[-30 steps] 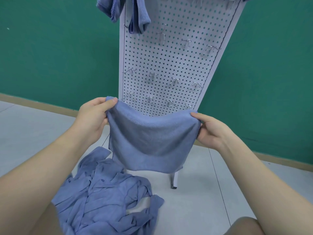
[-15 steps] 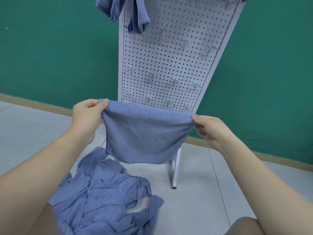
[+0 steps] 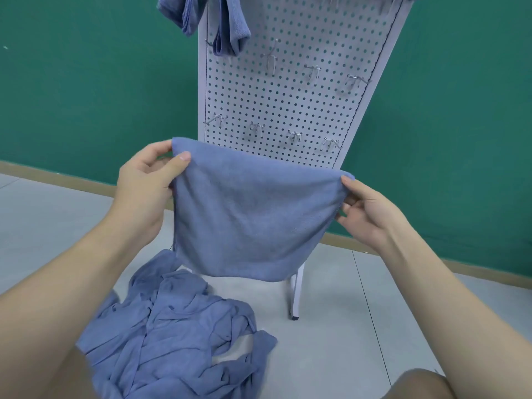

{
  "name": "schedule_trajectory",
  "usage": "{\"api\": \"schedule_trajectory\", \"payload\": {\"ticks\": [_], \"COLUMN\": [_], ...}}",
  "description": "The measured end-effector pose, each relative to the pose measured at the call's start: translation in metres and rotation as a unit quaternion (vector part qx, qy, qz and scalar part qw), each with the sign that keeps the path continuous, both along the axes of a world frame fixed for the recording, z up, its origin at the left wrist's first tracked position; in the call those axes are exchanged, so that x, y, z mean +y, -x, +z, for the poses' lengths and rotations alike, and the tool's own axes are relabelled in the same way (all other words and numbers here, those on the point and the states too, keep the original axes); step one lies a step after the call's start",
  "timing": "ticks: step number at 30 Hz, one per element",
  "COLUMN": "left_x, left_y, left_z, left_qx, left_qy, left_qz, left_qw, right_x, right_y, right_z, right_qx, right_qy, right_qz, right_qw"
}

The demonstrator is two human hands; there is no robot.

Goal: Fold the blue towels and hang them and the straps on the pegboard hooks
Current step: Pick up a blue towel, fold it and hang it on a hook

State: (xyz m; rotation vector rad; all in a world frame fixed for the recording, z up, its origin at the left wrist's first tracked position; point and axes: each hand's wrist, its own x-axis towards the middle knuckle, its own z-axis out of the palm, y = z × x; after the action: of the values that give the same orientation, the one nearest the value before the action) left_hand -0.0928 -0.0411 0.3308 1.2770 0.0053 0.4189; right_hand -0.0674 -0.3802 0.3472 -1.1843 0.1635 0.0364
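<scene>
The left hand (image 3: pixel 146 180) pinched the top left corner of a blue towel (image 3: pixel 250 223), thumb laid over the near face and fingers curled behind it. The right hand (image 3: pixel 367 214) pinched the top right corner the same way, thumb on top. Between them the towel hung taut along its upper edge, apparently already doubled, in front of the lower part of the white pegboard (image 3: pixel 288 90).

The folding step looked to be in hand: the next move would probably call for bringing the two corners together for another fold, or lifting the towel to one of the bare hooks (image 3: pixel 254 129) just beyond it. Two towels (image 3: pixel 230 24) already hung at the board's far top left. A tangled heap of straps and cloth (image 3: pixel 178 335) lay on the floor (image 3: pixel 331 341), near left.

No brand, label or writing could be read anywhere.
</scene>
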Motion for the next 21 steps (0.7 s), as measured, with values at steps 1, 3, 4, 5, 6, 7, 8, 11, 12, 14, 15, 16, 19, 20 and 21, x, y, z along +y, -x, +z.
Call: {"api": "schedule_trajectory", "payload": {"ticks": [1, 3, 4, 5, 6, 7, 8, 11, 12, 14, 15, 16, 19, 20, 21], "left_x": [-0.002, -0.004, -0.003, -0.002, 0.0, 0.001, 0.002, 0.002, 0.001, 0.002, 0.004, 0.005, 0.004, 0.002, -0.001], "left_y": [0.003, 0.004, 0.003, 0.002, 0.001, -0.001, -0.003, -0.009, -0.011, -0.018, -0.021, -0.024, -0.027, -0.026, -0.026], "left_z": [0.002, 0.002, 0.001, -0.001, -0.003, -0.005, -0.007, -0.012, -0.015, -0.022, -0.026, -0.031, -0.048, -0.053, -0.057], "left_qx": [-0.009, -0.01, -0.002, 0.009, 0.021, 0.034, 0.048, 0.085, 0.098, 0.139, 0.167, 0.196, 0.273, 0.287, 0.295], "left_qy": [0.0, -0.009, -0.017, -0.025, -0.028, -0.023, -0.018, -0.024, -0.026, -0.02, -0.015, -0.014, -0.033, -0.05, -0.069], "left_qz": [-0.012, -0.02, -0.016, -0.007, 0.003, 0.014, 0.023, 0.054, 0.064, 0.065, 0.057, 0.039, -0.047, -0.062, -0.066], "left_qw": [1.0, 1.0, 1.0, 1.0, 0.999, 0.999, 0.998, 0.995, 0.993, 0.988, 0.984, 0.98, 0.96, 0.955, 0.951], "right_x": [-0.001, -0.003, -0.003, -0.004, -0.004, -0.005, -0.005, 0.0, 0.003, 0.008, 0.01, 0.012, 0.022, 0.027, 0.033], "right_y": [0.001, 0.003, 0.003, 0.004, 0.004, 0.004, 0.004, 0.004, 0.004, 0.002, 0.002, 0.002, 0.005, 0.007, 0.009], "right_z": [0.001, 0.003, 0.003, 0.003, 0.003, 0.002, 0.001, -0.004, -0.006, -0.013, -0.017, -0.021, -0.035, -0.04, -0.046], "right_qx": [-0.004, -0.011, -0.016, -0.023, -0.032, -0.041, -0.047, -0.039, -0.033, -0.021, -0.015, -0.007, 0.026, 0.036, 0.047], "right_qy": [-0.003, -0.006, -0.008, -0.01, -0.009, -0.005, 0.004, 0.035, 0.042, 0.054, 0.064, 0.077, 0.16, 0.187, 0.206], "right_qz": [-0.004, -0.004, -0.001, 0.006, 0.015, 0.027, 0.039, 0.062, 0.066, 0.073, 0.076, 0.079, 0.073, 0.069, 0.066], "right_qw": [1.0, 1.0, 1.0, 1.0, 0.999, 0.999, 0.998, 0.997, 0.996, 0.996, 0.995, 0.994, 0.984, 0.979, 0.975]}}
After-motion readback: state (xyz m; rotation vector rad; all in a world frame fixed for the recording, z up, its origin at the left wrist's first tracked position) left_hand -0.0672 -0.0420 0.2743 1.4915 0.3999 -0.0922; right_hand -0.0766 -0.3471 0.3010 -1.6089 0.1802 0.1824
